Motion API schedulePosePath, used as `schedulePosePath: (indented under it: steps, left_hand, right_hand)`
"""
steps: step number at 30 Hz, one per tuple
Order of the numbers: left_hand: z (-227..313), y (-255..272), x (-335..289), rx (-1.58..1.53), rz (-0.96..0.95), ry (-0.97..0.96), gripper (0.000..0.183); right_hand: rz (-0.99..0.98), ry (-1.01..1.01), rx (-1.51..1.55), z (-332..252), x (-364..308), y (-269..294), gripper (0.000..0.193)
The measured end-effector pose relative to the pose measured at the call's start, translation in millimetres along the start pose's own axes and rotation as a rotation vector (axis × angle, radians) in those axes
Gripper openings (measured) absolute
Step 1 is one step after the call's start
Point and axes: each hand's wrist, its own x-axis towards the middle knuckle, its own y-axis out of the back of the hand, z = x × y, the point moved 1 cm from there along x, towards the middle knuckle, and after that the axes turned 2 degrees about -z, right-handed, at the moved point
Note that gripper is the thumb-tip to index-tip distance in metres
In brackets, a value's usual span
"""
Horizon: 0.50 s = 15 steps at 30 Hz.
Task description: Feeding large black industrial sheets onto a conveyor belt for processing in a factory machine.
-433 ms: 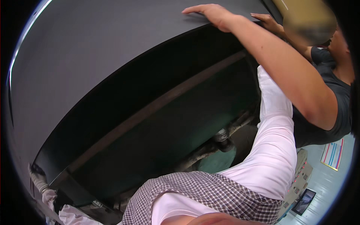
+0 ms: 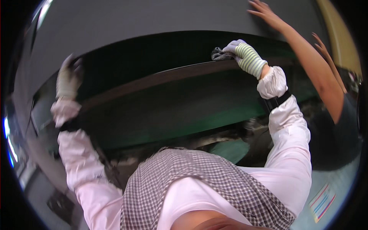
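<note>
Hands [image 2: 69, 79] [image 2: 247, 57] apart; cloth [image 2: 221, 55] near grey edge [image 2: 153, 34]

Right glove [image 2: 248, 57] is matt knit cloth; left glove [image 2: 68, 82] blurred, looks knit; dark wad [image 2: 220, 56] rough, fabric-like; grey surface [image 2: 153, 19] smooth, matt; pale sleeves [image 2: 289, 126] wrinkled cloth; apron [image 2: 153, 184] woven cloth; green panel [image 2: 207, 115] smooth, faintly glossy.

Blur softens a gloved left hand [image 2: 69, 78] near the curved edge of a grey sheet [image 2: 161, 17], leaving any finger contact unclear; the sheet runs out of view at top. The gloved right hand [image 2: 247, 57] has its fingertips partly lost against a bunched dark cloth [image 2: 221, 55]. The rim crops a co-worker's torso [image 2: 335, 142]; print on a notice [image 2: 322, 203] is illegible.
</note>
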Motion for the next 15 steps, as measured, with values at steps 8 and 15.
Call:
schedulePosePath:
  steps: [8,15]
  left_hand:
    - [31.1,-157.4,-28.8,0.553,0.198,0.284,0.045]
    - [86.1,-83.9,-88.9,0.489,0.490,0.002,0.045]
  right_hand:
    - [-0.129,-0.146,0.155,-90.1,66.9,-82.2,0.038]
    - [0.118,-0.231,0.367,-96.2,70.6,-103.7,0.034]
